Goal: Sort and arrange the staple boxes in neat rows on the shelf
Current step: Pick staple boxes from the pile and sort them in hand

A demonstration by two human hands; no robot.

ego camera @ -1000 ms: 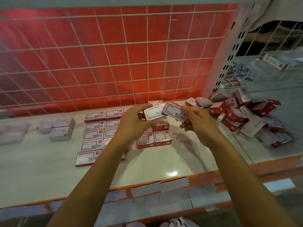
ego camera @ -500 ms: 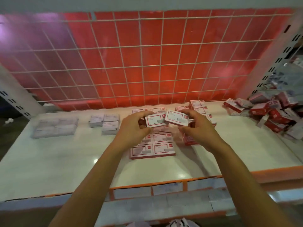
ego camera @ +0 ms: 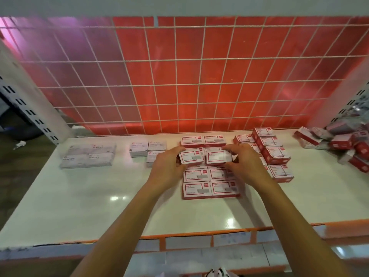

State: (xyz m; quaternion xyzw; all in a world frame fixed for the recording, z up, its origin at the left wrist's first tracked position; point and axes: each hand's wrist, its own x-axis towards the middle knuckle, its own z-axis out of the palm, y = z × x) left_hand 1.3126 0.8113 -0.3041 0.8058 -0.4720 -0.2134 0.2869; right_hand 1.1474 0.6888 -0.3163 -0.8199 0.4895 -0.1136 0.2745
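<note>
My left hand (ego camera: 166, 167) grips a red-and-white staple box (ego camera: 190, 157) by its left end. My right hand (ego camera: 242, 163) grips a second, matching box (ego camera: 218, 156) by its right end. Both boxes lie side by side, low over the middle of a two-column block of red staple boxes (ego camera: 209, 188) on the white shelf (ego camera: 99, 196). Whether they rest on the block I cannot tell. Another row of red boxes (ego camera: 276, 154), partly stacked, runs just right of the block. A loose heap of red boxes (ego camera: 339, 142) lies at the far right.
Grey-white staple boxes sit in two groups on the left: a flat group (ego camera: 87, 155) and a small stack (ego camera: 147, 149). A white wire grid (ego camera: 179, 76) over a red panel closes the back. Perforated uprights (ego camera: 30, 108) flank the bay. An orange strip (ego camera: 199, 235) edges the shelf front.
Both hands carried their boxes forward and down from mid-air to just over the middle block. The view swung left, so the loose heap slid to the right edge.
</note>
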